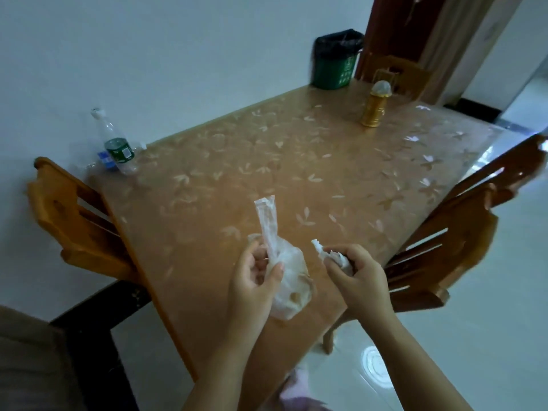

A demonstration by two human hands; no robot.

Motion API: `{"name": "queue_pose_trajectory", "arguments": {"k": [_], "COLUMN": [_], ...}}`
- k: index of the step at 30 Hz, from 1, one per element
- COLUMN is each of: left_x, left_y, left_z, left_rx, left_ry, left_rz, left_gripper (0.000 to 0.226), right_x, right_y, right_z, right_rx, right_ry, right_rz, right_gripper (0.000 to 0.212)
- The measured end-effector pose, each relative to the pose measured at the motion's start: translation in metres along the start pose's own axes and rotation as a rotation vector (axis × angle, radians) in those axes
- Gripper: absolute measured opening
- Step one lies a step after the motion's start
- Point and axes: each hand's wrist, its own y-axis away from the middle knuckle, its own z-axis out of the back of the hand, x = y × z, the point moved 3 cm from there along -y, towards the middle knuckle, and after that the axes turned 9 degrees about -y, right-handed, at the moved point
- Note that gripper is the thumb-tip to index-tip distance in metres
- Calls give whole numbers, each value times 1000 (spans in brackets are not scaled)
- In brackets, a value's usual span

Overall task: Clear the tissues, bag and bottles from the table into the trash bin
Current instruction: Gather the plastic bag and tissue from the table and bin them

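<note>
My left hand (255, 280) grips a clear plastic bag (289, 277) by its twisted neck, above the near end of the table (267, 161); something pale lies inside the bag. My right hand (358, 277) is closed on crumpled white tissues (332, 256) just right of the bag. Two clear plastic bottles are at the table's far left edge by the wall: one with a green label (117, 143) leans upright, one with a blue label (103, 160) lies flat behind it. A green trash bin (336, 62) with a black liner stands beyond the table's far end.
Wooden chairs stand at the left (68, 221), right (462, 229) and far end (394, 72) of the table. A gold lantern-like object (375, 105) stands on the far right part of the table. White tiled floor lies to the right.
</note>
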Motion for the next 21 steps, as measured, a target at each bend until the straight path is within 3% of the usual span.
{"name": "queue_pose_trajectory", "arguments": {"k": [8, 12, 16, 21], "left_x": [-39, -57, -81, -104], "left_y": [44, 53, 66, 89], "left_z": [-74, -123, -192, -296], "left_rx": [183, 291, 404, 504], "left_ry": [97, 30, -22, -48], "left_rz": [-119, -198, -280, -313], "left_gripper": [69, 78, 75, 56], "right_x": [-2, -8, -20, -45], "right_y": [48, 58, 61, 62], "right_z": [91, 143, 210, 306], "right_rx": [-216, -317, -429, -526], "right_ry": [13, -34, -60, -89], "right_rz": [-53, -66, -58, -73], "right_gripper": [26, 25, 32, 29]}}
